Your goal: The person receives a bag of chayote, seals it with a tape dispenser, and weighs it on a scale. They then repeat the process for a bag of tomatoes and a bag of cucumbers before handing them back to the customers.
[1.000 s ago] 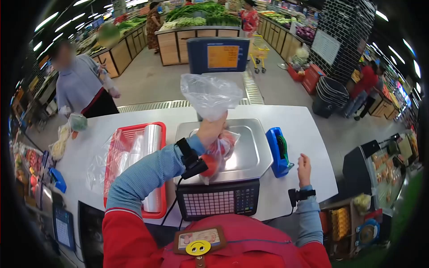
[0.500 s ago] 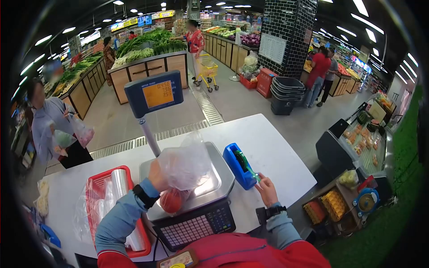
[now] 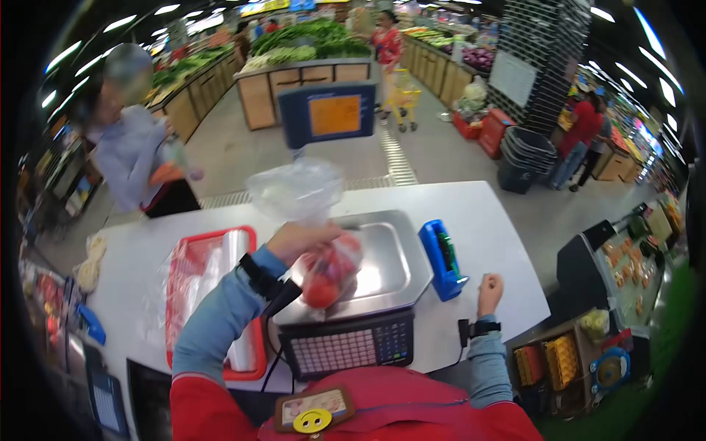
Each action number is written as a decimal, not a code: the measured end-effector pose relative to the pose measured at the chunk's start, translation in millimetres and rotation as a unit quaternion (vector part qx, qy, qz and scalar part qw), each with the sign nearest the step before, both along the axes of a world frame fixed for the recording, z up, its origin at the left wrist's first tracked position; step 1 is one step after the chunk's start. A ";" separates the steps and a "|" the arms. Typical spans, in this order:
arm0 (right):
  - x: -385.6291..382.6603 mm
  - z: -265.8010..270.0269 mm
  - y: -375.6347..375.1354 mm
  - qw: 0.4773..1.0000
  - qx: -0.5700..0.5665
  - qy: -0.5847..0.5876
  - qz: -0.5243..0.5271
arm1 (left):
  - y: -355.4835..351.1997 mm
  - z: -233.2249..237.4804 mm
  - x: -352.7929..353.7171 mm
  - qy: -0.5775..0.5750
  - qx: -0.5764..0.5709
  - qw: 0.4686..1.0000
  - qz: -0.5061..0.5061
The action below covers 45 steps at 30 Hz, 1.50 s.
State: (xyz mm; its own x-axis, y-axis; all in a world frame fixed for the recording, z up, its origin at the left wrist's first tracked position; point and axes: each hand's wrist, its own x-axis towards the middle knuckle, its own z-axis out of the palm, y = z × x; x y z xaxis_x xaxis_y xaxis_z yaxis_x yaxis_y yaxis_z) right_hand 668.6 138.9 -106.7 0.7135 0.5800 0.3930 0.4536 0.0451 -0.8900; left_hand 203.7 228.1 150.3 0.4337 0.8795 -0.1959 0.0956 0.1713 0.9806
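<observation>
My left hand (image 3: 300, 241) is closed round the gathered neck of a clear plastic bag (image 3: 294, 189), whose loose top puffs out above the fist. Red round tomatoes (image 3: 327, 275) fill its lower part, over the left side of the scale's steel pan (image 3: 382, 253). A keypad (image 3: 346, 351) fronts the scale, and its display (image 3: 327, 116) stands on a pole behind. My right hand (image 3: 490, 294) has its fingers curled together at the counter's right side; what they hold is too small to make out. Left of it sits a blue tape dispenser (image 3: 441, 259) with green tape.
Left of the scale lies a red basket (image 3: 259, 323) with a roll of clear bags (image 3: 234, 294). Across the white counter (image 3: 485, 220) stands a person (image 3: 136, 154) at the left. Vegetable stands, a yellow cart (image 3: 401, 99) and stacked dark baskets (image 3: 526, 158) are beyond.
My right hand has come away from the tape dispenser, where it was pulling green tape. My left hand now grips the bag's neck, with more of the tomatoes showing. The head view has shifted.
</observation>
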 end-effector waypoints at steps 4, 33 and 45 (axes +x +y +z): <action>-97.0 149.4 7.7 0.966 0.024 0.052 0.253 | -10.5 20.1 0.8 0.010 0.068 0.996 -0.056; -279.4 214.8 76.7 0.723 -0.139 0.134 0.663 | 27.1 -11.7 5.2 0.151 0.363 0.919 -0.036; -279.8 204.3 79.3 0.774 -0.063 -0.005 0.630 | 31.5 -30.0 1.9 0.039 0.176 0.981 -0.065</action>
State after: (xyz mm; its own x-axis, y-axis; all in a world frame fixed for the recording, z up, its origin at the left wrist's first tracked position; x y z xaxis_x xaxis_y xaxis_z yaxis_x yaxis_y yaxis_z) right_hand 388.8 218.2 97.5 -0.4520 0.8475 0.2782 0.1282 0.3703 -0.9200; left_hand 205.6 259.6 120.4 0.5419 0.8372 0.0734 0.1718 -0.1958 0.9655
